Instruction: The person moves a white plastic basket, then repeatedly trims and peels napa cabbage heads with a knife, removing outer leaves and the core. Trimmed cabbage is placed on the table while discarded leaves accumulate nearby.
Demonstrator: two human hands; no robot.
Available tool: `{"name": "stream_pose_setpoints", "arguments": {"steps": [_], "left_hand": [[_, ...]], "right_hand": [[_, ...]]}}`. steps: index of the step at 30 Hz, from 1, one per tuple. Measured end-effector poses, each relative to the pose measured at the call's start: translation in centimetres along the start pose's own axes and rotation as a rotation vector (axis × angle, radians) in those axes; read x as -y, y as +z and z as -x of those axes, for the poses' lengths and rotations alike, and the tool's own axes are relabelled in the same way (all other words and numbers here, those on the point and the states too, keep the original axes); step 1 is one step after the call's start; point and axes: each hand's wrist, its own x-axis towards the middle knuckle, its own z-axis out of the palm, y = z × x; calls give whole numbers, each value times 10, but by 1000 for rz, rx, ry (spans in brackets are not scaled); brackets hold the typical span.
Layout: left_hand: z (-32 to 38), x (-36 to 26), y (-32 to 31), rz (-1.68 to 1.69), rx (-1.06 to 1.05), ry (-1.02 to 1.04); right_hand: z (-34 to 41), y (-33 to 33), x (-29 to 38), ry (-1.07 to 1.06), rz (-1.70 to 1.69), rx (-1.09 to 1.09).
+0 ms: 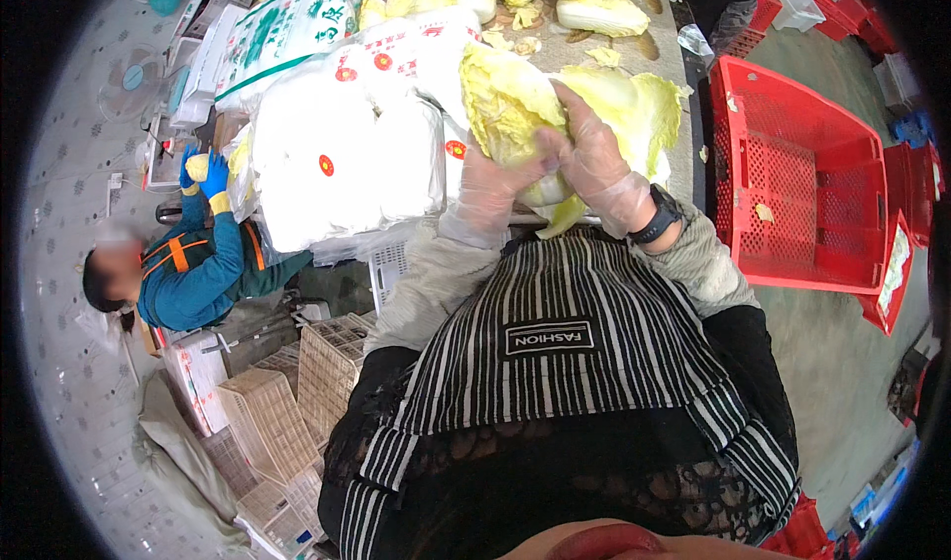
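Note:
Between my hands is a napa cabbage [513, 103] with yellow, crinkled leaves, held just above the near edge of the table. My left hand [494, 181], in a clear plastic glove, grips its lower left side. On the other side my right hand [598, 163], gloved the same way, has its fingers against the leaves; a black watch is on that wrist. Loose pale cabbage leaves [631, 111] lie behind and to the right of my right hand. Below my fingers hangs a yellow leaf piece [562, 217]. The cabbage's underside is partly hidden by my hands.
White packed plastic bags [319, 166] with red stickers are piled to my left. Several whole napa cabbages [602, 16] lie at the table's far side. A red plastic crate [773, 181] stands right. At left, a co-worker [193, 255] in blue gloves holds a cabbage near beige crates [267, 419].

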Motion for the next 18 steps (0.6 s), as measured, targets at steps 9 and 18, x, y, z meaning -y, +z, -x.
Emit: {"name": "stream_pose_setpoints", "arguments": {"steps": [9, 18], "left_hand": [[12, 14, -20, 397, 245, -88], [0, 5, -38, 529, 133, -82]], "right_hand": [[-34, -40, -52, 173, 321, -69], [-27, -41, -42, 69, 153, 103]]}}
